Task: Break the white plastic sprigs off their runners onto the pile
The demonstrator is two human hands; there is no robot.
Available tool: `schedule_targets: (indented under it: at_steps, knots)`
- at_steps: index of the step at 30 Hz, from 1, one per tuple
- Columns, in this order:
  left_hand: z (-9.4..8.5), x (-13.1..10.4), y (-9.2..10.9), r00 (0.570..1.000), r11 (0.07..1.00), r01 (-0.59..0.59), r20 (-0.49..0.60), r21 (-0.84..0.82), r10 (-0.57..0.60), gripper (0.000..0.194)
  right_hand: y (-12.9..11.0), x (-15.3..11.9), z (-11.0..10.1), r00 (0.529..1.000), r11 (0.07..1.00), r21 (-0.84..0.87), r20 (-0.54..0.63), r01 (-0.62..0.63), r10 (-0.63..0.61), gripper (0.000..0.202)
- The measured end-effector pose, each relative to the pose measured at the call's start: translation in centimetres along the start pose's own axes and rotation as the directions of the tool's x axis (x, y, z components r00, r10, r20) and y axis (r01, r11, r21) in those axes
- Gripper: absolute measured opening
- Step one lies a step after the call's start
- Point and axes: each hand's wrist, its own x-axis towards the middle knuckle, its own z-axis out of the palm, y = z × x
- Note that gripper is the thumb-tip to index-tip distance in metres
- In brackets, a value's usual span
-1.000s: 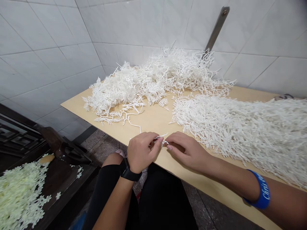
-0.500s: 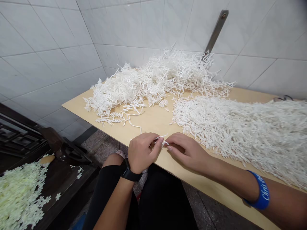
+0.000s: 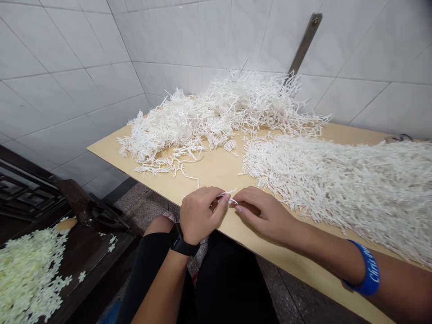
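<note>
My left hand point(image 3: 203, 211), with a black watch on its wrist, is closed on a small white branched piece point(image 3: 229, 193) above the table's front edge. Just to its right, my right hand point(image 3: 265, 210) pinches the tip of that piece between thumb and forefinger. Behind my hands a tangled heap of white branched pieces point(image 3: 216, 110) lies on the wooden table point(image 3: 216, 168). A thick layer of finer white pieces point(image 3: 340, 175) covers the table's right side. One thin white stem point(image 3: 191, 177) extends from the heap towards my left hand.
Pale green and white small flowers point(image 3: 32, 274) lie on a dark wooden surface point(image 3: 97, 258) at the lower left. A metal bracket point(image 3: 303, 45) stands against the tiled wall behind the table. My legs are under the table's front edge.
</note>
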Motion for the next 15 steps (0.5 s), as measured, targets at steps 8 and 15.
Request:
schedule_targets:
  at_steps: [8, 15]
  knots:
    - [0.04, 0.01, 0.01, 1.000, 1.000, -0.007, -0.024, 0.008, 0.008, 0.025, 0.09, -0.04, -0.03, 1.000, 1.000, -0.001, 0.001, -0.005, 0.005, 0.013]
    - [0.21, -0.07, -0.10, 0.999, 1.000, -0.011, -0.042, 0.000, 0.011, 0.023, 0.23, -0.15, -0.06, 1.000, 1.000, -0.004, 0.004, -0.012, 0.012, 0.013]
